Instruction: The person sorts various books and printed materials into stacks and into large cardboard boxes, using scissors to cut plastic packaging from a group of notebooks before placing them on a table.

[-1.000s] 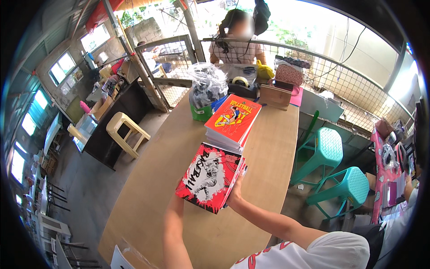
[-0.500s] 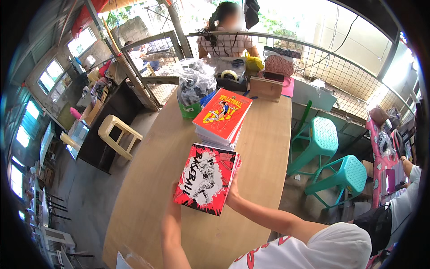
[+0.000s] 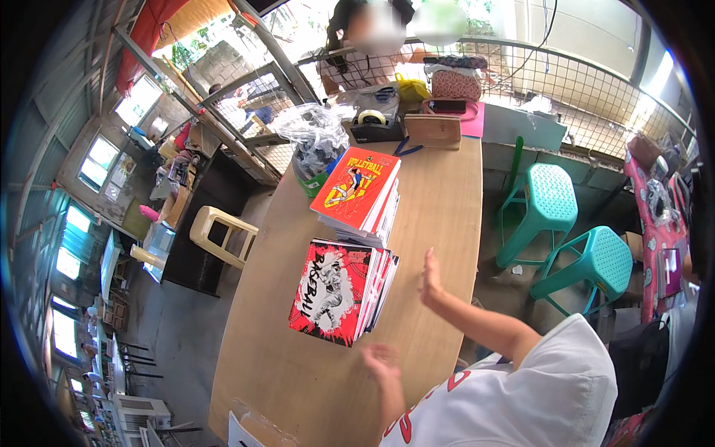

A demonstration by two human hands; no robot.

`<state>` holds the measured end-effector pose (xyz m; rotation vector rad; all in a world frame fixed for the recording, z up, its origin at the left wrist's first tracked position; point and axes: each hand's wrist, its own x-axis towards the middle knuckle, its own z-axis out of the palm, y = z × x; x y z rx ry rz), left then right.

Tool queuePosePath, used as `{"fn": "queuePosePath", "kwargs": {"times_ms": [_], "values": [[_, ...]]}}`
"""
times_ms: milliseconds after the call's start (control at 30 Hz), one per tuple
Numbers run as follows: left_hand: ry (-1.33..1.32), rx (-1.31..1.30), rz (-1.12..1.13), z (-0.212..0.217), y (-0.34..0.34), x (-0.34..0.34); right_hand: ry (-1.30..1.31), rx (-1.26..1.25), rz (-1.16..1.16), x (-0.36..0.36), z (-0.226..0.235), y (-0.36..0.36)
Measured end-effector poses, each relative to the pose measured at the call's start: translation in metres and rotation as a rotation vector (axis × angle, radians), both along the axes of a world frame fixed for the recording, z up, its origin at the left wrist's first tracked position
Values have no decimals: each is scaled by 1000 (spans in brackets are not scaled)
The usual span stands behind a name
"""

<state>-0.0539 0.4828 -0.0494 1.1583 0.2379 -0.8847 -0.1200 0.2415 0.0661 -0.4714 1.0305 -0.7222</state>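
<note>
A stack of books with a red, black and white cover (image 3: 328, 294) sits in the middle of the wooden table (image 3: 253, 343); a player is drawn on the top one. Just beyond stands another stack, its top book orange-red (image 3: 356, 188) with a drawn player. My right hand (image 3: 430, 277) hovers right of the near stack, fingers stretched out, holding nothing. Close to that stack's front right corner is my left hand (image 3: 381, 361), somewhat blurred, its fingers apart and nothing in them. Neither hand touches the books.
At the table's far end are a clear plastic bag (image 3: 309, 134), a tape dispenser (image 3: 376, 125), a brown wooden box (image 3: 433, 132) and a patterned pouch (image 3: 456, 85). Green stools (image 3: 551, 195) stand to the right, a beige stool (image 3: 223, 235) to the left. A person (image 3: 357, 67) sits behind the mesh railing.
Both my hands have let go of the near stack. My right hand has moved right, my left hand towards me and right. The view has shifted slightly.
</note>
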Motion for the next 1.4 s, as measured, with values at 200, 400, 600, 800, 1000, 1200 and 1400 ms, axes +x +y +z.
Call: {"fn": "queuePosePath", "kwargs": {"times_ms": [200,400,600,800,1000,1200,1400], "values": [[-219,-37,-578,81,-126,-90,90,-148,123,-28,-70,-188],[-567,39,-240,67,-313,-65,90,-643,81,12,-60,-332],[-819,227,433,77,-382,-24,99,-1323,258,64,35,-314],[-913,34,584,83,-408,15,-55,-1152,490,89,39,-341],[-813,100,610,53,-412,6,-79,-1015,694,101,31,-385],[-331,-157,744,-10,-381,45,-132,-275,933,125,-86,-414],[-198,74,590,15,-397,45,-310,-241,1105,129,-99,-402]]}}
